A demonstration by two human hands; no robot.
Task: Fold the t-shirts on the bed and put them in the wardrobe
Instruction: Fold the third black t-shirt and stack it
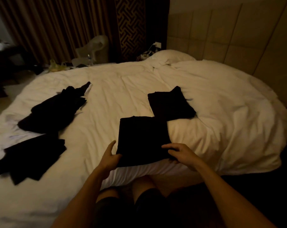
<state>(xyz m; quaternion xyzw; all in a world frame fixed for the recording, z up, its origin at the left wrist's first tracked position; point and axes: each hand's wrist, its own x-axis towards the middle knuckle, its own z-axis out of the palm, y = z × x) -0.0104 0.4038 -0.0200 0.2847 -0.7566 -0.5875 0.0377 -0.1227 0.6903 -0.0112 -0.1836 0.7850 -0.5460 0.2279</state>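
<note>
The folded black cotton t-shirt [142, 139] lies straight ahead of you at the near edge of the white-quilted bed [106, 89], with its long axis running away from you. Your hands are apart, one at each near corner. Your right hand [180, 153] pinches the right corner. Your left hand [110, 155] touches the left edge, but its grip is unclear. A second folded black t-shirt [170, 104] meets the far right corner. There is open quilt to the left, short of the loose black garments [52, 111].

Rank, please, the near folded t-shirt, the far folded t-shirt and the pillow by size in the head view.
1. near folded t-shirt
2. far folded t-shirt
3. pillow
Camera nearness may explain this order.
</note>
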